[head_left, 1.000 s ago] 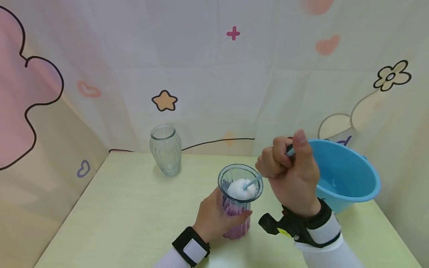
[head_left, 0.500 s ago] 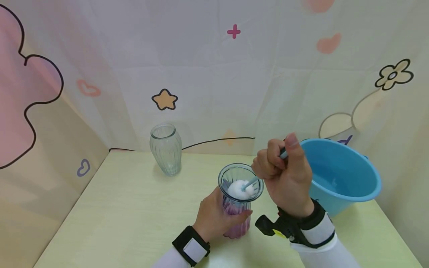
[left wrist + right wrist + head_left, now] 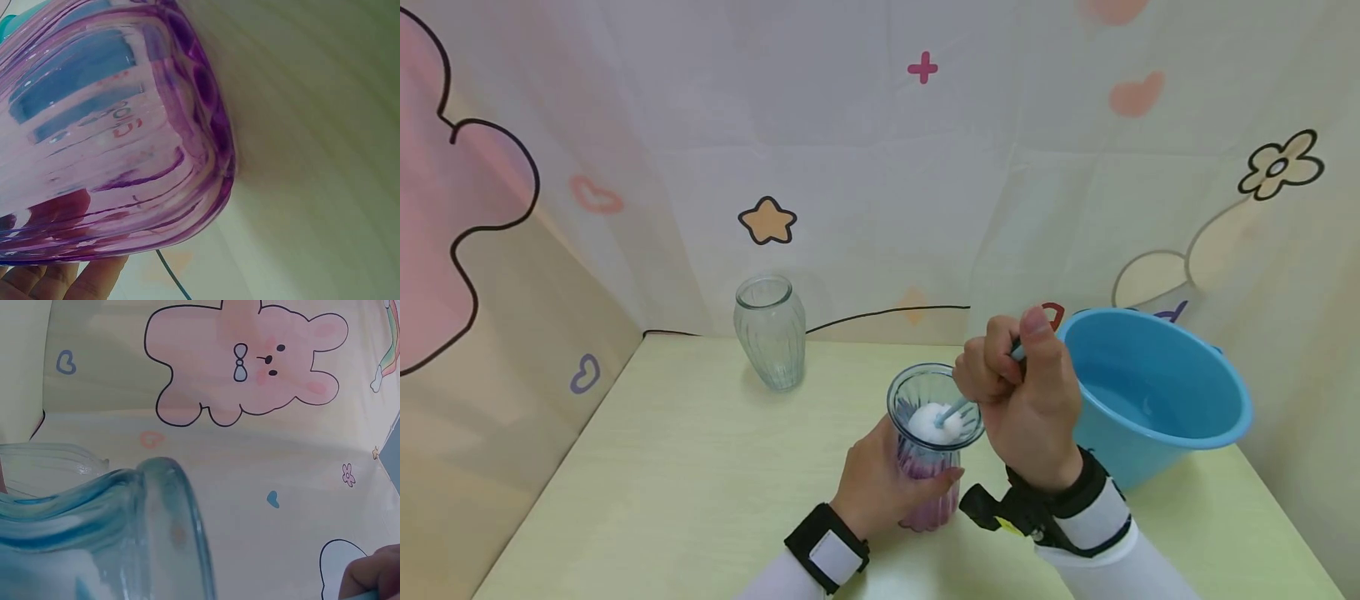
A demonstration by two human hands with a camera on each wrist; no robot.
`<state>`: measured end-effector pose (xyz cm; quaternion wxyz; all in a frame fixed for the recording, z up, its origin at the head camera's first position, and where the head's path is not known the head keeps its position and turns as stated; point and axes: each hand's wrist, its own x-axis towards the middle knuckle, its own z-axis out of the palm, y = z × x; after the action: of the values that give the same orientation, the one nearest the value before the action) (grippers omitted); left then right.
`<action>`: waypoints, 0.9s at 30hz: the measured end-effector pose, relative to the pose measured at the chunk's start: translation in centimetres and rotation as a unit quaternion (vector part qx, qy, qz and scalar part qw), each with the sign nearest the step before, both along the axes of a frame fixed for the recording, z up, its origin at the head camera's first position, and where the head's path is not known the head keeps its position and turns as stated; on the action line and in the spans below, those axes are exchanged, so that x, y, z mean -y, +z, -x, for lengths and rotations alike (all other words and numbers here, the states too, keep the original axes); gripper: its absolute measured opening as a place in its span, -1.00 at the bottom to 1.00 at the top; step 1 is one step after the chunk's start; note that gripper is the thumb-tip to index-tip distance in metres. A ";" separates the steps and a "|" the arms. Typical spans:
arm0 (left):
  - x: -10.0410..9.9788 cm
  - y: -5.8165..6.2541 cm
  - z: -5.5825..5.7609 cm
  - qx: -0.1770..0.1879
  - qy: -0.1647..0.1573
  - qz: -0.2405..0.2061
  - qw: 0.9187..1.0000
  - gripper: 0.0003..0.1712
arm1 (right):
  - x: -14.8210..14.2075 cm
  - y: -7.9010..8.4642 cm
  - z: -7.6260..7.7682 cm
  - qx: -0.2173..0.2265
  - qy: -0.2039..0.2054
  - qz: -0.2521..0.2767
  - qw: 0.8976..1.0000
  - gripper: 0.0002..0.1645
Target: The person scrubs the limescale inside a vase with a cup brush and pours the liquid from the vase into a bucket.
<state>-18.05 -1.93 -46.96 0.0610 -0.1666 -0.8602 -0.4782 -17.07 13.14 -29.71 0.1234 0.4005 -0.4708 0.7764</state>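
In the head view my left hand grips a ribbed glass vase, bluish at its wide rim and purple toward its base. Its fingers wrap the far side in the left wrist view. My right hand, thumb up, holds the light-blue handle of a sponge brush. The brush slants through the mouth, its round white head inside the vase. In the right wrist view the vase's thick rim fills the lower left, while my right hand shows only at the corner.
A clear glass vase stands at the back left of the pale table. A blue plastic basin sits to the right, close behind my right forearm. A printed curtain rises along the table's back edge.
My right hand has shifted left and slightly down, with the brush head moving slightly left inside the vase. The left hand keeps its grip in nearly the same place.
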 end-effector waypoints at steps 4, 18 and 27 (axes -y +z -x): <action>0.0 0.1 0.0 -0.002 0.000 -0.001 1.000 -0.06 | 0.3 -0.2 -0.1 0.007 -0.017 0.007 1.000 -0.37; 0.0 0.2 0.0 0.004 -0.009 -0.001 1.000 -0.02 | -0.2 -0.3 0.5 -0.018 0.028 0.005 0.999 -0.37; -0.1 0.1 0.0 0.001 -0.003 0.001 1.000 -0.07 | -0.2 -1.0 0.9 0.015 0.021 -0.022 0.999 -0.39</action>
<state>-18.02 -1.79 -46.88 0.0581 -0.1686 -0.8600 -0.4780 -17.92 13.34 -30.69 0.0908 0.4015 -0.4810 0.7741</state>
